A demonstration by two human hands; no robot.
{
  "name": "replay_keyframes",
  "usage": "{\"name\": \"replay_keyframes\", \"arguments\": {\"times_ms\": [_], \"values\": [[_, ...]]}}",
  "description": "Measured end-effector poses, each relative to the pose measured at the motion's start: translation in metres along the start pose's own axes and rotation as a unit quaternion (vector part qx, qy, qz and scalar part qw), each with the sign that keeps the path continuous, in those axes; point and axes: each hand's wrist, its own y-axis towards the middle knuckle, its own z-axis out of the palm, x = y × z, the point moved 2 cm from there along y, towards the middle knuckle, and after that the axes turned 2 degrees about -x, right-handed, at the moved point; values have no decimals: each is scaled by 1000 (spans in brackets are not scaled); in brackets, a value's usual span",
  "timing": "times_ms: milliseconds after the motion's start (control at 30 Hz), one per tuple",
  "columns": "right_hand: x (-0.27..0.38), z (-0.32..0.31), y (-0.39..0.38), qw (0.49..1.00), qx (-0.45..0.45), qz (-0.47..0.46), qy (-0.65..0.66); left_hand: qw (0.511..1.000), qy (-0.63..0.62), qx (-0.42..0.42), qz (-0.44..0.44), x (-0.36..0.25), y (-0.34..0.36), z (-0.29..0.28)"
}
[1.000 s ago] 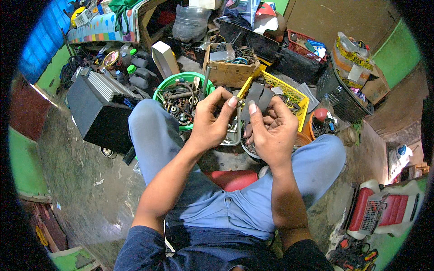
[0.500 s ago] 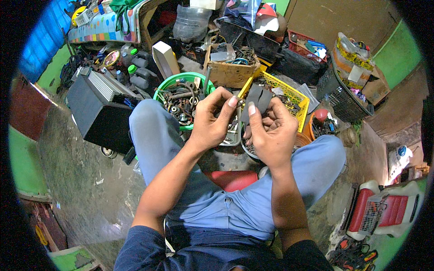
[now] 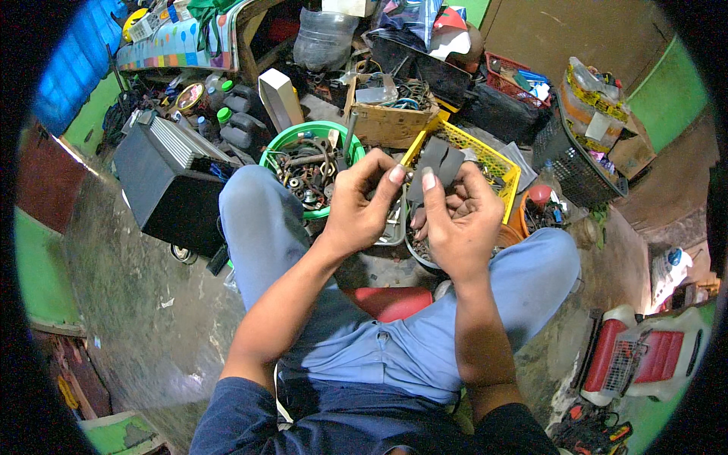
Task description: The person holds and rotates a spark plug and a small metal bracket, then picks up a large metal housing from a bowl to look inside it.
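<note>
Your left hand (image 3: pixel 356 208) and right hand (image 3: pixel 455 224) meet above your knees, both pinching a small dark grey flat piece (image 3: pixel 438 161) raised between the fingertips. Just beyond your left hand sits a round green plastic basin (image 3: pixel 282 145) full of rusty metal fittings and rings. Beyond your right hand a yellow plastic mesh basket (image 3: pixel 497 161) lies tilted; a brown cardboard box (image 3: pixel 387 125) of wires stands farther out. A black mesh basket (image 3: pixel 565 163) stuffed with bags stands far right. Below you, a red stool (image 3: pixel 390 302) rests on the stained concrete floor (image 3: pixel 129 303).
</note>
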Motion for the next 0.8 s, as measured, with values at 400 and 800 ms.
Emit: {"name": "replay_keyframes", "arguments": {"times_ms": [400, 800], "values": [[-3, -1, 4, 998, -27, -51, -7, 998, -39, -20, -37, -1, 1, 0], [-7, 1, -1, 998, -1, -51, -28, 1000, 4, -19, 9, -1, 1, -1]]}}
